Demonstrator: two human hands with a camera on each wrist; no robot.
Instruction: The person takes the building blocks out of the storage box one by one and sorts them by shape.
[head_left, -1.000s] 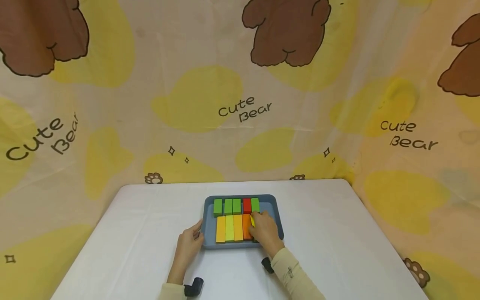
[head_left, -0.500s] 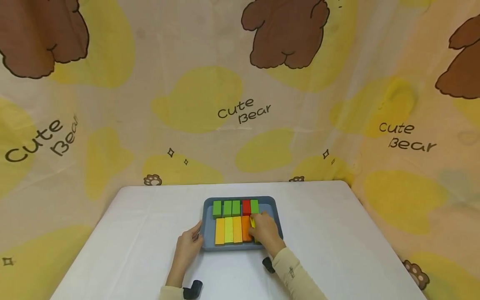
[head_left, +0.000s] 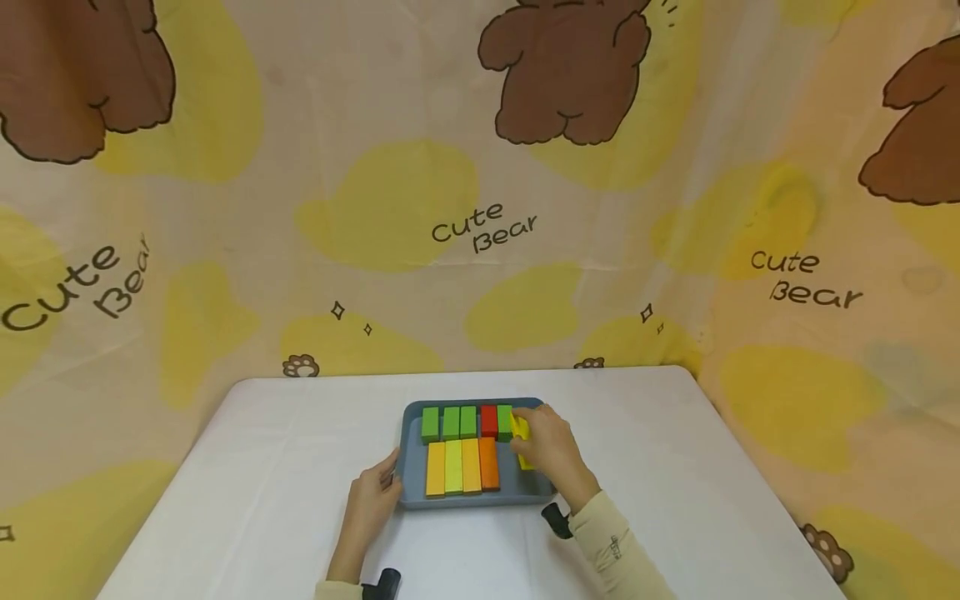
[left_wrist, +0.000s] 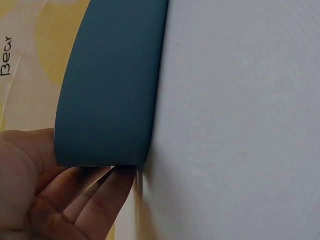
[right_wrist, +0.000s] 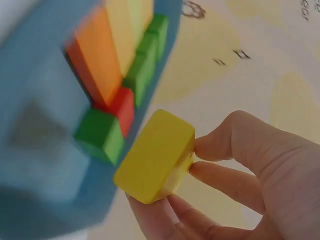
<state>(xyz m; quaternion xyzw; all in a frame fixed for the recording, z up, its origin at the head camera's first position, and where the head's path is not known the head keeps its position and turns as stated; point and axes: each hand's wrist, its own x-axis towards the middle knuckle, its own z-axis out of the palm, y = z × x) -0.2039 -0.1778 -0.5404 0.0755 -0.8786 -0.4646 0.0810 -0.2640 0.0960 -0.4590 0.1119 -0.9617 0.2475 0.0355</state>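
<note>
My right hand (head_left: 557,454) pinches a yellow block (right_wrist: 156,155) between thumb and fingers, over the right part of a blue-grey tray (head_left: 472,502). In the right wrist view the block is raised above the tray floor, its end face toward the camera. My left hand (head_left: 369,502) holds the tray's left end. The left wrist view has the thumb at the tray's upper edge and the fingers against its outer wall (left_wrist: 107,100). An orange block (head_left: 488,463) ends the front row, beside amber and lime blocks (head_left: 453,467).
Along the tray's back side stand several green blocks (head_left: 430,423) and a red block (head_left: 489,421). The tray lies on a white-covered table (head_left: 285,467). A bear-print cloth (head_left: 390,208) hangs behind and at both sides.
The yellow block has come up from beside the orange block and moved right in my right hand, baring the tray floor there. My left hand keeps its place at the tray.
</note>
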